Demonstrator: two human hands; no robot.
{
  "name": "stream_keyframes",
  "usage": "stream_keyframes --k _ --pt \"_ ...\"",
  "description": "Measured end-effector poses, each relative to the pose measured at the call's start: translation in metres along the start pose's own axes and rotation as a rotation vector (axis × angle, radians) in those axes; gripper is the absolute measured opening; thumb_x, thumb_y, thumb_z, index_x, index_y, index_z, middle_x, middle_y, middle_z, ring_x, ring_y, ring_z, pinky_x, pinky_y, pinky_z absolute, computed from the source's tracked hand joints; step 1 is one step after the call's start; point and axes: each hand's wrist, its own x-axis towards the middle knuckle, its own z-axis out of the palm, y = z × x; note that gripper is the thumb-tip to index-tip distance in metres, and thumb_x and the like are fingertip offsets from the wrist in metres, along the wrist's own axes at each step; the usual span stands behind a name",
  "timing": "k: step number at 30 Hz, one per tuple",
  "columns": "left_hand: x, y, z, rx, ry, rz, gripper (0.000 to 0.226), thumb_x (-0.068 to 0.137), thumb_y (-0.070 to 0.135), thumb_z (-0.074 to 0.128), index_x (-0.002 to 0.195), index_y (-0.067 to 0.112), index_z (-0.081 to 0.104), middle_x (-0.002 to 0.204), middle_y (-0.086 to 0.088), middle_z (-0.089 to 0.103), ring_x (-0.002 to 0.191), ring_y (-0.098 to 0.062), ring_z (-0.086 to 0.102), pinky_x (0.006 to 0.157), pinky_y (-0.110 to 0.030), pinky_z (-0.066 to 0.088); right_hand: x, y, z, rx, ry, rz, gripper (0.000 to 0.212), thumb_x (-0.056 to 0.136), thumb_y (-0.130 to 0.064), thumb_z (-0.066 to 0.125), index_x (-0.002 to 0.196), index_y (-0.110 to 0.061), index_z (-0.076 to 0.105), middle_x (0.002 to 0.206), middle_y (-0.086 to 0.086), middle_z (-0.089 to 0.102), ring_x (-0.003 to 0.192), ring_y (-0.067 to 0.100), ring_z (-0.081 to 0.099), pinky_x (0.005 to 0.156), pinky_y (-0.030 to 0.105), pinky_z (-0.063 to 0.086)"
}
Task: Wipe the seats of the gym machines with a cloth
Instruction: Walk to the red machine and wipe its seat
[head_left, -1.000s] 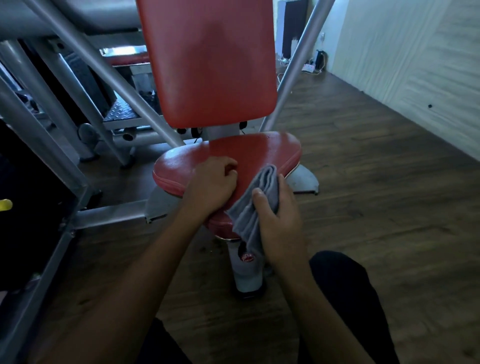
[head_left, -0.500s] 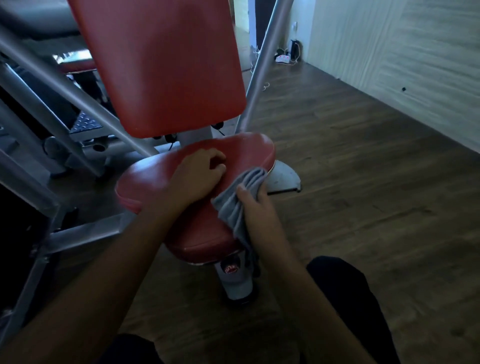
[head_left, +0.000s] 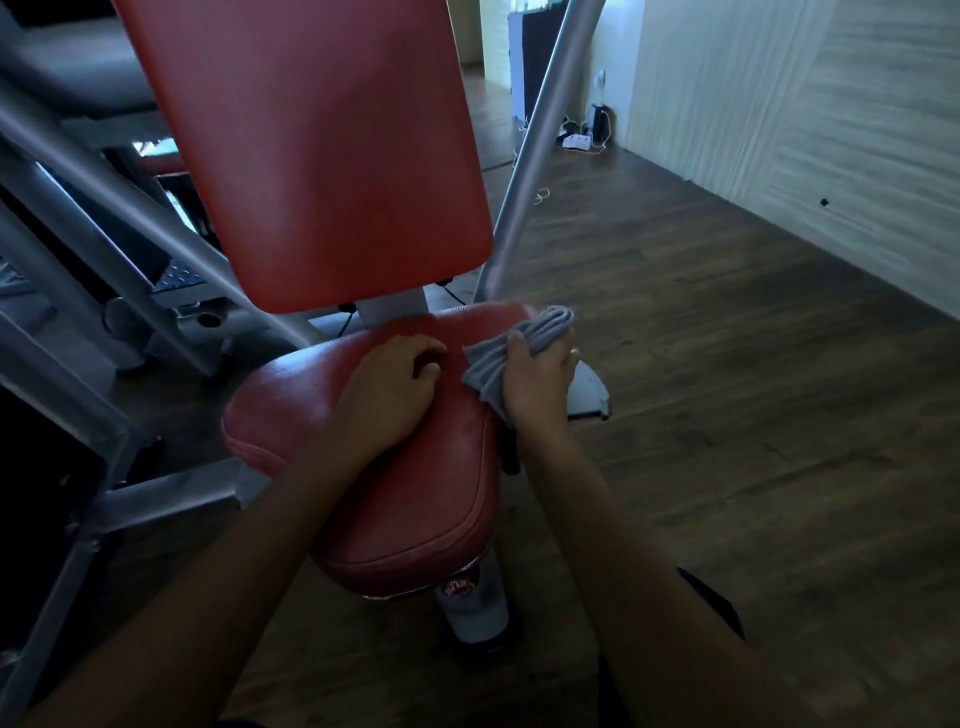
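Grey steel frame tubes (head_left: 130, 218) slant at the left beside the red padded vinyl seat (head_left: 405, 483), with its upright red backrest pad (head_left: 322, 156) behind. The left hand (head_left: 387, 395) rests palm-down on the seat, fingers loosely curled, seemingly holding nothing. Just right, the right hand (head_left: 537, 379) grips a bunched grey cloth (head_left: 524, 338) at the seat's far right edge, above dark wood-plank flooring (head_left: 727, 389).

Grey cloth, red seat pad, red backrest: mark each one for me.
grey cloth (head_left: 485, 366), head view, on the flat part lying on the seat.
red seat pad (head_left: 415, 499), head view, on the bare front half.
red backrest (head_left: 322, 156), head view, on its middle.
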Motion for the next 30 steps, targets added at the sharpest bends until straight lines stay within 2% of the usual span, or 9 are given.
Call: stream_keyframes --k 6,10,15,17,19,21,25,28,30 --pt "-0.001 0.0 0.0 -0.02 0.002 -0.022 0.031 0.094 0.013 0.055 0.123 0.019 0.064 0.127 -0.001 0.061 0.115 -0.015 0.055 0.102 -0.027 0.037 -0.029 0.016 -0.002 0.002 -0.125 -0.03 0.081 0.102 -0.035 0.046 0.156 -0.018 -0.011 0.164 0.012 -0.013 0.152 0.029 0.002 0.122 0.052 0.018" --pt "-0.002 0.0 -0.001 -0.027 -0.004 -0.037 0.031 0.095 0.017 0.055 0.124 0.023 0.063 0.128 0.003 0.061 0.115 -0.012 0.054 0.099 -0.023 0.035 0.025 -0.007 0.002 -0.079 0.04 -0.054 0.074 0.089 -0.047 0.044 0.153 -0.015 0.024 0.152 0.016 0.035 0.138 0.033 0.039 0.112 0.053 0.036" --pt "0.0 0.0 0.0 -0.014 -0.004 -0.033 0.031 0.095 0.016 0.054 0.123 0.023 0.062 0.128 0.002 0.061 0.116 -0.013 0.055 0.101 -0.026 0.037 0.002 0.02 0.002 -0.006 -0.046 -0.094 0.072 0.097 -0.037 0.05 0.156 -0.017 0.014 0.159 0.011 0.024 0.143 0.027 0.034 0.114 0.051 0.036" --pt "0.0 -0.001 0.0 -0.02 0.003 -0.033 0.03 0.095 0.017 0.054 0.123 0.024 0.062 0.127 0.004 0.061 0.115 -0.012 0.055 0.1 -0.027 0.038 0.028 0.013 0.001 0.001 -0.031 -0.055 0.054 0.098 -0.038 0.051 0.145 -0.014 0.039 0.141 0.01 0.048 0.125 0.023 0.053 0.105 0.045 0.046" --pt "-0.001 0.0 0.0 -0.028 0.006 -0.042 0.03 0.095 0.017 0.054 0.123 0.025 0.062 0.127 0.005 0.061 0.114 -0.011 0.055 0.099 -0.027 0.038 0.058 -0.004 -0.008 0.064 -0.125 0.019 0.025 0.098 -0.033 0.054 0.11 -0.011 0.06 0.105 0.007 0.067 0.094 0.017 0.066 0.087 0.034 0.055" --pt "-0.001 0.001 0.0 -0.027 0.005 -0.048 0.031 0.095 0.017 0.054 0.123 0.025 0.062 0.127 0.004 0.061 0.113 -0.01 0.054 0.097 -0.024 0.037 0.078 -0.012 -0.016 0.113 -0.264 0.071 0.013 0.098 -0.023 0.058 0.097 -0.01 0.063 0.088 0.004 0.069 0.076 0.012 0.065 0.073 0.025 0.054" --pt "-0.001 0.003 0.0 -0.024 0.009 -0.058 0.031 0.095 0.017 0.054 0.123 0.026 0.062 0.127 0.005 0.06 0.114 -0.01 0.053 0.098 -0.025 0.037 0.088 -0.022 -0.025 0.154 -0.386 0.148 0.015 0.098 -0.023 0.059 0.089 -0.011 0.065 0.073 -0.002 0.069 0.058 0.005 0.064 0.055 0.016 0.051" --pt "-0.002 0.004 -0.001 -0.037 0.01 -0.061 0.031 0.094 0.017 0.055 0.122 0.025 0.063 0.127 0.004 0.061 0.112 -0.01 0.054 0.096 -0.023 0.036 0.068 -0.013 -0.021 0.182 -0.302 0.091 0.013 0.1 -0.022 0.054 0.1 -0.011 0.062 0.087 0.004 0.07 0.066 0.005 0.066 0.057 0.016 0.052" --pt "-0.001 0.004 -0.002 -0.045 0.008 -0.07 0.03 0.094 0.016 0.056 0.122 0.024 0.064 0.126 0.004 0.061 0.112 -0.009 0.054 0.094 -0.02 0.034 0.041 0.004 -0.014 -0.052 -0.168 -0.144 0.031 0.1 -0.034 0.049 0.121 -0.013 0.057 0.116 0.011 0.066 0.097 0.015 0.068 0.081 0.029 0.057"
